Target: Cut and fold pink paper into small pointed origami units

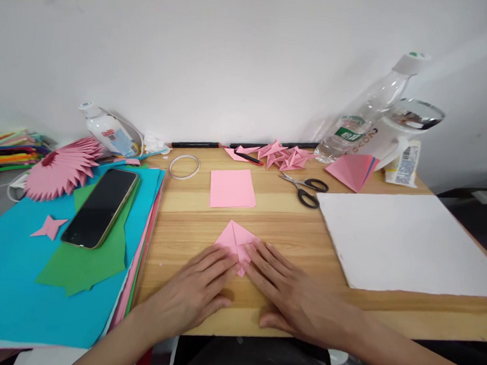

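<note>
A folded piece of pink origami paper (233, 235) lies on the wooden table in front of me, its point facing away and creases meeting along its middle. My left hand (197, 285) presses flat on its left side with fingers stretched out. From the right, my right hand (286, 291) rests on the other half, fingers also extended. Both sets of fingertips nearly meet at the centre crease and hide the paper's lower sides. Just beyond it sits a stack of square pink paper (232, 188).
Scissors (303, 189), folded pink stars (285, 155) and a tape ring (184, 167) lie toward the wall. A white board (410, 244) is at right, below a water bottle (369, 110). At left, a phone (102, 209) lies on green and blue sheets (4, 266).
</note>
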### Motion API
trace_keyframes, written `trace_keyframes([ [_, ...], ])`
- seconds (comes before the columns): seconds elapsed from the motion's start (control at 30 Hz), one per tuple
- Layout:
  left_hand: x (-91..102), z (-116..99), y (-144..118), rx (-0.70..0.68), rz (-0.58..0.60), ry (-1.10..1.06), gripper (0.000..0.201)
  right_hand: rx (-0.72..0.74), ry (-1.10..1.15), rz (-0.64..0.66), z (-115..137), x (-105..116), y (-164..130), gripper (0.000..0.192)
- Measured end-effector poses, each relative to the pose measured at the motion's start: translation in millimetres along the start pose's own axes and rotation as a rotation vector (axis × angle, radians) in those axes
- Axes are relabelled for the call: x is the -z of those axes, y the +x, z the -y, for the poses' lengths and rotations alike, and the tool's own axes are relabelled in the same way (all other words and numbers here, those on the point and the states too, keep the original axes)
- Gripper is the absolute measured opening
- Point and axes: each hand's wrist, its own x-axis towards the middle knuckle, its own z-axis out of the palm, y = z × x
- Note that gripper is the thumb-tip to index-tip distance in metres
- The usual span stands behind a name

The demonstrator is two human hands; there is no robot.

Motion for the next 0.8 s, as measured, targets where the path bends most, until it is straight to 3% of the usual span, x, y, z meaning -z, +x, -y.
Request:
trace_keyframes([
  [0.8, -8.4, -3.1, -4.4, 0.047, -0.022, -0.025, 0.045, -0.018, 0.044, 0.001, 0.2, 1.1, 0.0, 0.075],
])
